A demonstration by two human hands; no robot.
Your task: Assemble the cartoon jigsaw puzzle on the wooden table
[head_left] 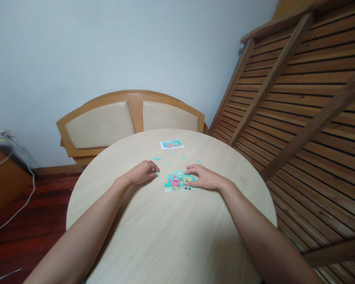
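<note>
— Item one: your left hand (142,172)?
— Forearm slanting inward from lower left; fingers curled downward at a turquoise puzzle piece (157,174). Whether they grip it, I cannot tell.
— Item two: your right hand (203,177)?
— Forearm slanting inward from lower right, wrist bent to point the hand left; thumb and fingers parted, over the right side of the cartoon jigsaw puzzle (174,184).
— Puzzle's location?
— Flat on your round wood-grain table (165,236), between your hands; loose turquoise pieces (156,159) and a picture card (171,144) lie beyond.
</note>
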